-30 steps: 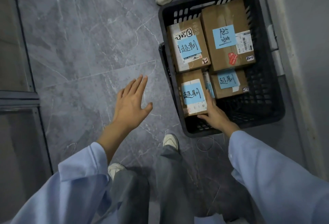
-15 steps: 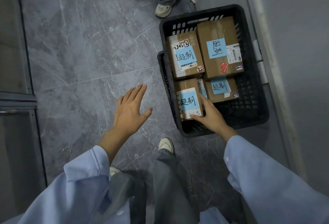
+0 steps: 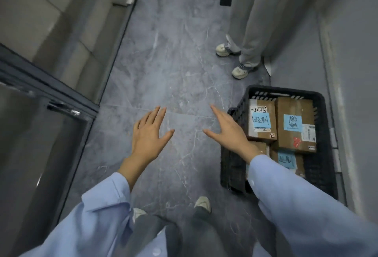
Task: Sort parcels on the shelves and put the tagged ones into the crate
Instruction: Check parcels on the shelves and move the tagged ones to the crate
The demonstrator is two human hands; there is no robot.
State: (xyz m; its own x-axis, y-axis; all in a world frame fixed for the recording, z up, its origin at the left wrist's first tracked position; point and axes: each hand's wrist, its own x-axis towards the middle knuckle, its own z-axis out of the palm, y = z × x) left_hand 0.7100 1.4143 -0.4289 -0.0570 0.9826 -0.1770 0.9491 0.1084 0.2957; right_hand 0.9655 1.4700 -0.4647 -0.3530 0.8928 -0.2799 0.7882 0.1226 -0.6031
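Observation:
A black plastic crate [image 3: 325,126] stands on the floor at the right. Inside it lie several brown cardboard parcels with blue tags: one at the back left [image 3: 262,120], a larger one at the back right [image 3: 295,123], and one in front [image 3: 287,159] partly hidden by my right sleeve. My right hand [image 3: 228,129] hovers with straight, spread fingers above the floor just left of the crate and holds nothing. My left hand [image 3: 150,132] hangs over the floor further left, fingers straight and empty.
Grey metal shelving [image 3: 47,101] runs along the left side. Another person's legs and shoes [image 3: 239,70] stand just beyond the crate. A grey wall [image 3: 351,52] borders the right. Marbled grey floor [image 3: 176,72] lies between.
My right hand has let go of the front parcel and lifted out of the crate to the left. The view has tilted up, so the crate now sits lower right.

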